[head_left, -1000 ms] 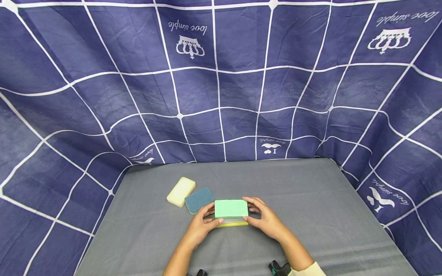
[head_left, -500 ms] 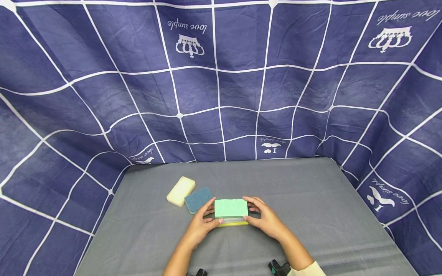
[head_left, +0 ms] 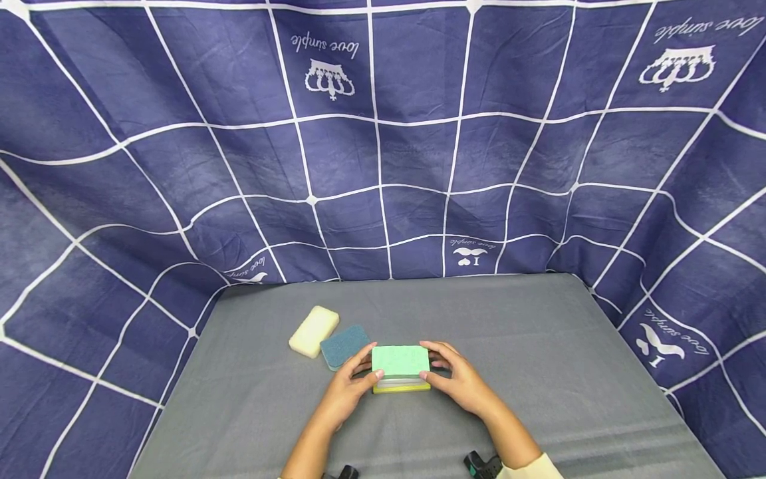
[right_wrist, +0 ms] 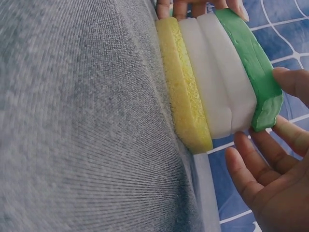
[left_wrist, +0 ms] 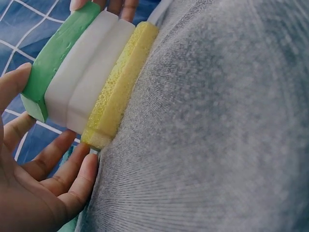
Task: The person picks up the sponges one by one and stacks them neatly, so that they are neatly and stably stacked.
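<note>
A stack stands on the grey cloth between both hands. Its top layer is a green sponge [head_left: 400,361], two white blocks [left_wrist: 82,72] come below that, and a yellow sponge [right_wrist: 186,87] forms the base. My left hand [head_left: 349,386] holds the green sponge at its left end, thumb on the near corner and index finger at the far one. At the opposite end my right hand [head_left: 457,379] grips it the same way. In the wrist views, the lower fingers of each hand spread beside the white and yellow layers. The layers look roughly lined up.
Left of the stack lies a dark blue scouring sponge [head_left: 346,347], close to my left fingers. Beyond it, a cream sponge [head_left: 314,331] lies at an angle. A blue checked curtain [head_left: 383,166] surrounds the grey-covered table [head_left: 509,319] at the back and sides.
My left thumb has shifted slightly up and left on the near side, showing more of the yellow sponge's front edge. The right hand and the stack have hardly moved.
</note>
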Motion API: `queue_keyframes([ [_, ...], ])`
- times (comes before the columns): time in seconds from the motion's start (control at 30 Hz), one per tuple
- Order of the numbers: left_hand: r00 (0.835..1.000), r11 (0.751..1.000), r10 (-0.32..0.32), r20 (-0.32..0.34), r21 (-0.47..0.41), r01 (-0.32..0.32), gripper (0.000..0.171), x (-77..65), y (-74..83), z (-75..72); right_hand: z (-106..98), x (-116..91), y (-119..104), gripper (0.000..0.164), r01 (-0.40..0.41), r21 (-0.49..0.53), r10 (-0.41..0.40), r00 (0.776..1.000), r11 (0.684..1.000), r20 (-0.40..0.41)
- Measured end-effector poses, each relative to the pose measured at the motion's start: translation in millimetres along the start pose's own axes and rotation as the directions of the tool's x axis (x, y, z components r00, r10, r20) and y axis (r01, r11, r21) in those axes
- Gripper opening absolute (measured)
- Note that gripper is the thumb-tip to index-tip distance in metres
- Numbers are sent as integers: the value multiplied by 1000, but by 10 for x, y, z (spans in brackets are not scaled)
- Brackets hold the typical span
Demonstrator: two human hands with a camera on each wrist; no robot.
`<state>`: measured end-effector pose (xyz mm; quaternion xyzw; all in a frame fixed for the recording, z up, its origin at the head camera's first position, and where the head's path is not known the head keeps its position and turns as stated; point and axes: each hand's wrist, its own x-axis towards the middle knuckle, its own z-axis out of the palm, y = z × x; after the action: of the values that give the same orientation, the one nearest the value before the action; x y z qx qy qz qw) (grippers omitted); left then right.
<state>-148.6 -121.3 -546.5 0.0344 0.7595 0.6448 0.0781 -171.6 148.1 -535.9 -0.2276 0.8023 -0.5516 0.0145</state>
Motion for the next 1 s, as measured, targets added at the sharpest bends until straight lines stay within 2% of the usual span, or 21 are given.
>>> queue_keyframes([
  [0.3,1000,1000,5,-6,-7,-5,67,2,13,-4,10,4,-121,55,-24,6,24,1000,1000,-12],
  [0.47,1000,1000,19,-23,14,-19,67,-2,23,-1,-4,3,-38,55,-23,14,23,1000,1000,3],
  [0.6,998,999,23,-63,48,-20,65,-15,59,-19,-7,3,-19,55,-16,7,16,1000,1000,3],
  [0.73,993,999,31,-113,39,-27,62,-25,121,-63,-4,3,-9,56,-12,-3,12,1000,1000,-1],
  [1.0,976,999,31,-218,39,-23,63,-24,188,-208,-5,-23,2,66,-50,-4,50,999,999,-8],
])
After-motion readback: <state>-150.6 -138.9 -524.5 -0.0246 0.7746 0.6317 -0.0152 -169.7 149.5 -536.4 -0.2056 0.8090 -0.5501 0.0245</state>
